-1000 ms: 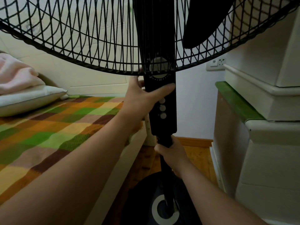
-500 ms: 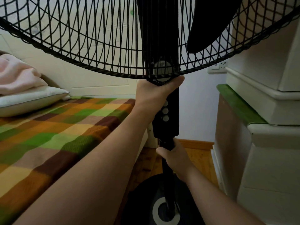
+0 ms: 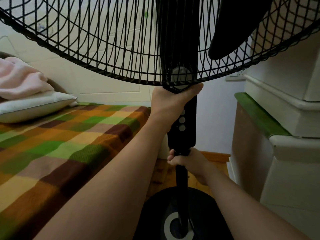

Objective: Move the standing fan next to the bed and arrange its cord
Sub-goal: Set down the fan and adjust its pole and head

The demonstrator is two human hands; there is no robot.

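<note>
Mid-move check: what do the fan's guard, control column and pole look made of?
Guard: thin black rods, bent and crossed, likely painted metal wire. Control column: matte black moulded casing with grey buttons, probably plastic. Pole: smooth dark tube; metal or plastic, cannot tell.

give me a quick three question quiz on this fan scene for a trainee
1. True or false: the left hand grips the fan just under its timer dial.
2. The right hand holds: A the pole, B a remote, C a towel.
3. What lies left of the fan?
Key: 1 true; 2 A; 3 the bed.
</note>
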